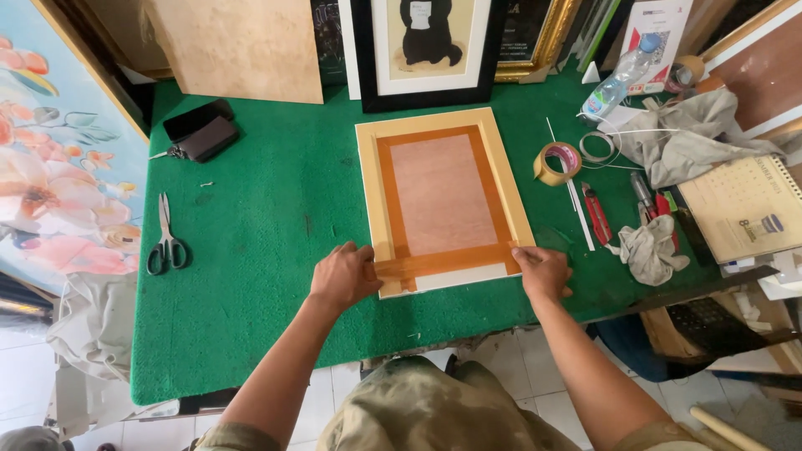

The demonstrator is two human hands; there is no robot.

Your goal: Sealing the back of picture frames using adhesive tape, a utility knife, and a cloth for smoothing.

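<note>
- Your left hand [344, 276] lies flat, palm down, on the near left corner of the pale wooden picture frame [443, 199], which sits face down in the middle of the picture, on the green felt tabletop [267, 217].
- Its fingers press the left end of a strip of brown tape [443, 261] that runs along the frame's near edge; they grip nothing.
- Your right hand [543, 272] rests at the near right corner, fingertips on the tape's other end, likewise pressing and not grasping.
- The frame reaches away from both hands toward the top of the picture, its brown backing board [443, 194] bordered with tape.
- A roll of brown tape [557, 163] lies just right of the frame, a red utility knife [596, 214] below it.
- Black-handled scissors [166, 236] lie at centre left, well apart.
</note>
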